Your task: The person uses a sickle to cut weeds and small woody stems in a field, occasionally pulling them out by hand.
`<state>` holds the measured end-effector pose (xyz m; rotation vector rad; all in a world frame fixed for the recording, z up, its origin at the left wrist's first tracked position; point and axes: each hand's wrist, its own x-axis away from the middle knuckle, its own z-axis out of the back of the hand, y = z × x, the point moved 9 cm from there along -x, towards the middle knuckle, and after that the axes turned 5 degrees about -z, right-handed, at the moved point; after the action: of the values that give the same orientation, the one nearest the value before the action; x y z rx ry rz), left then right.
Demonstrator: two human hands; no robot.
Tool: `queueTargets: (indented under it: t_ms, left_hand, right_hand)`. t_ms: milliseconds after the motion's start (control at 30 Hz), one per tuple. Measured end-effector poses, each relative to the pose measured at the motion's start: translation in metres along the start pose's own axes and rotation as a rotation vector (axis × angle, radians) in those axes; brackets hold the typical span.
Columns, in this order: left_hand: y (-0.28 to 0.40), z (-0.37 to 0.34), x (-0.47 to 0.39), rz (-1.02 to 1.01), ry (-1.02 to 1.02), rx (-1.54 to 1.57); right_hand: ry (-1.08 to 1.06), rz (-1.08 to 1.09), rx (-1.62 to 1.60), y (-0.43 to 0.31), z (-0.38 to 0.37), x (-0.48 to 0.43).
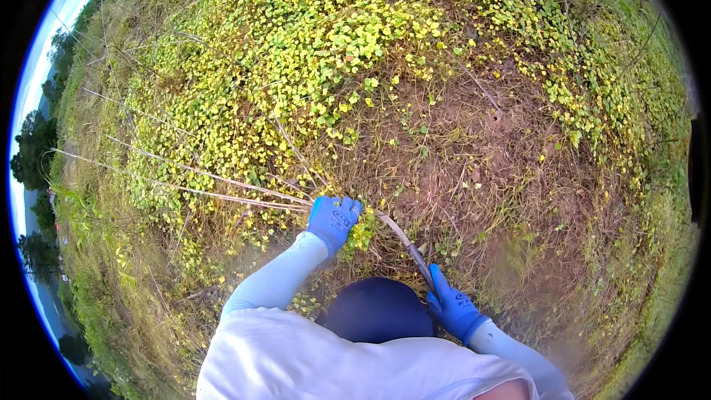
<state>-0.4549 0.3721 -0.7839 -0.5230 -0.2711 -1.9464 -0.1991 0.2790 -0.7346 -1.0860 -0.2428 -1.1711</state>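
My left hand (335, 221), in a blue coated work glove, is closed around a bundle of long dry stalks (244, 184) and some green and yellow leaves. The stalks fan out from the fist towards the left. Lower right, my right hand (452, 304), gloved the same way, grips the handle end of a sickle (410, 247). Its curved blade reaches up and left, with the tip close to my left hand among leafy stems (364, 229). The handle is mostly hidden in the glove.
Low leafy vines (333, 39) cover the ground ahead and to the left. Bare reddish soil with dry cut stems (444, 161) lies ahead to the right. A thin dry stick (477, 86) stands in it. My dark-clad knee (377, 311) is between my arms; trees (34, 150) show far left.
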Motion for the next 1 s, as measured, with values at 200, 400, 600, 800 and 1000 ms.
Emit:
queueTargets:
  t_ms: [200, 400, 600, 800, 1000]
  left_hand:
    - [0.040, -0.008, 0.043, -0.065, 0.065, 0.130]
    - [0.090, 0.132, 0.004, -0.327, 0.461, 0.135]
    - [0.154, 0.279, -0.009, -0.539, 0.759, 0.135]
    - [0.264, 0.290, 0.009, -0.588, 0.293, 0.544]
    - [0.331, 0.237, 0.033, -0.553, 0.129, 1.130]
  right_hand:
    - [0.001, -0.006, -0.051, -0.005, 0.034, 0.035]
    - [0.464, -0.239, -0.966, 0.022, 0.116, 0.098]
    - [0.572, -0.236, -1.422, 0.078, 0.112, 0.181]
    - [0.471, -0.234, -1.939, 0.131, 0.068, 0.205]
    - [0.437, 0.014, -1.981, 0.139, 0.090, 0.201]
